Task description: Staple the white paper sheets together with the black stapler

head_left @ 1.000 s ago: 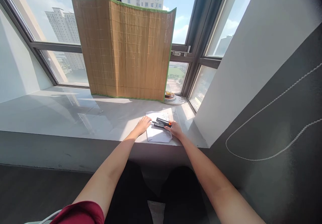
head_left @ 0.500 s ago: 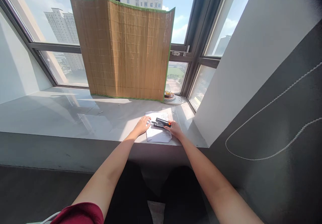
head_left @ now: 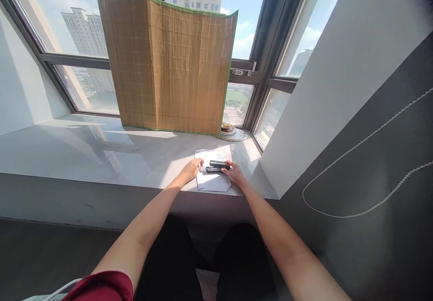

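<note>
Several dark pens (head_left: 214, 170), one of them a thicker black marker-like one (head_left: 218, 163), lie roughly side by side between my hands, just over white sheets of paper (head_left: 213, 184). My right hand (head_left: 236, 174) is closed around their right ends. At their left ends, my left hand (head_left: 191, 171) has its fingers bent together against the slim tips; how firmly it pinches them is too small to see. Handwriting or print shows on the paper, which lies near the front edge of the pale windowsill (head_left: 149, 175).
A bamboo mat (head_left: 172, 66) with green edging stands against the window behind the paper. Stacked plates (head_left: 228, 130) sit by its lower right corner. The wall (head_left: 297, 125) slants in at right, with a beaded cord (head_left: 352, 150) hanging. My knees (head_left: 240, 256) are below the sill.
The pens have turned from a slanted, crossed lie to nearly parallel and level. An orange patch by my right fingers no longer shows. Both hands stay at about the same place.
</note>
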Motion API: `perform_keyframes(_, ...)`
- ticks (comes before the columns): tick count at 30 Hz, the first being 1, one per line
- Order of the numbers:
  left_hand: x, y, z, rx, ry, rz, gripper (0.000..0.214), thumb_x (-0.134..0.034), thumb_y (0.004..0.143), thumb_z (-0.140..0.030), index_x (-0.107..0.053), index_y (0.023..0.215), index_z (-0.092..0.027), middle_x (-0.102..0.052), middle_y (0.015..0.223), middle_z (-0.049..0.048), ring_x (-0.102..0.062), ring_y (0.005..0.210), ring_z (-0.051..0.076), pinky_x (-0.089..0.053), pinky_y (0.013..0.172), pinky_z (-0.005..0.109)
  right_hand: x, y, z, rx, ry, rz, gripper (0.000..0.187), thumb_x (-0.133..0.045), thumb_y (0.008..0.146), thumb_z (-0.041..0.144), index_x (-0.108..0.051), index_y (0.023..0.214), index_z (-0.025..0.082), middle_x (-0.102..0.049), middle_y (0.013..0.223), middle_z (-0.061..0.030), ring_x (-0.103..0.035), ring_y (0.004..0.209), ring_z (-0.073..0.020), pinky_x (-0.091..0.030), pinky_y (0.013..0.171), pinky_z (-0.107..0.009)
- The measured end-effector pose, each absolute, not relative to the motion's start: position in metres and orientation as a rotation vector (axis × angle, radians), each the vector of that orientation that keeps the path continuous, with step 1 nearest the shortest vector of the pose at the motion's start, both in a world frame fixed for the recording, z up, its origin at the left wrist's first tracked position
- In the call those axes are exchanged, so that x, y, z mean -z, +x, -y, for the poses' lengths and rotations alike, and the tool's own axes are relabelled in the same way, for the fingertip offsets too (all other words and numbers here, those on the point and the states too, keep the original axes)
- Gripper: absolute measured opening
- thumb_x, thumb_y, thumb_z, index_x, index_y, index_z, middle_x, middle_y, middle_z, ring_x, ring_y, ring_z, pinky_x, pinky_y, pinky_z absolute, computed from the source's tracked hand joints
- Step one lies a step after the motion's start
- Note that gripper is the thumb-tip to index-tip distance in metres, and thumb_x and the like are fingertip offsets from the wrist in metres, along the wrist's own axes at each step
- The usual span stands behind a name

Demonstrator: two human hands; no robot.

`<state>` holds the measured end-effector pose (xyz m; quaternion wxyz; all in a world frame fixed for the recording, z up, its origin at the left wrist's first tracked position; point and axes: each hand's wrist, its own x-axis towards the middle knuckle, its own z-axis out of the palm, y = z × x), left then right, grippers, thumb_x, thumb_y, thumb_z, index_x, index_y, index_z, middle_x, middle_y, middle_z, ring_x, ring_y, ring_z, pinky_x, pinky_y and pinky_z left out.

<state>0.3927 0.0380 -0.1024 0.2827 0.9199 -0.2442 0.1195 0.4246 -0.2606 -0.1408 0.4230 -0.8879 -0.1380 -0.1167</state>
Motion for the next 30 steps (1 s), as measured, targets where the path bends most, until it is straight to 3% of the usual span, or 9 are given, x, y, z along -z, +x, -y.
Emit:
perform_keyframes(6,0.105,0.394,-0.036,-0.335,2.476,0.72,0.024,-0.05,0.095,-0.007,-0.06,0.11,-0.022,-0.071,0.111,0.0103,-0.065,0.104,0.026,-0.05,0.102,0.04,0.142,0.427,0.26,0.273,-2.259,0.339,0.041,-0.076,0.086,0.039,-0.078,0.124,0.025,-0.08,0.121,-0.0105,-0.073,0.114,-0.0314,-0.057,0.103,-0.046)
perform_keyframes(11,0.1,0.39,-0.036,-0.321,2.479,0.729,0.024,-0.057,0.088,-0.007,-0.065,0.105,-0.022,-0.073,0.112,0.0084,-0.066,0.102,0.025,-0.05,0.104,0.039,0.14,0.426,0.26,0.291,-2.265,0.343,0.039,-0.076,0.086,0.038,-0.079,0.123,0.024,-0.08,0.118,-0.01,-0.073,0.113,-0.0308,-0.057,0.103,-0.045)
perform_keyframes(17,0.098,0.389,-0.036,-0.324,2.513,0.726,0.023,-0.062,0.088,-0.009,-0.064,0.104,-0.024,-0.074,0.112,0.0062,-0.068,0.102,0.023,-0.049,0.098,0.033,0.139,0.424,0.26,0.285,-2.236,0.347,0.039,-0.076,0.085,0.038,-0.079,0.121,0.025,-0.081,0.117,-0.0091,-0.073,0.114,-0.0312,-0.056,0.102,-0.045)
perform_keyframes(30,0.092,0.385,-0.034,-0.274,2.482,0.671,0.012,-0.065,0.094,-0.017,-0.06,0.104,-0.023,-0.073,0.113,0.0083,-0.068,0.1,0.024,-0.051,0.098,0.036,0.14,0.424,0.26,0.282,-2.233,0.32,0.039,-0.077,0.084,0.038,-0.079,0.121,0.026,-0.081,0.119,-0.0087,-0.073,0.114,-0.0305,-0.058,0.102,-0.046)
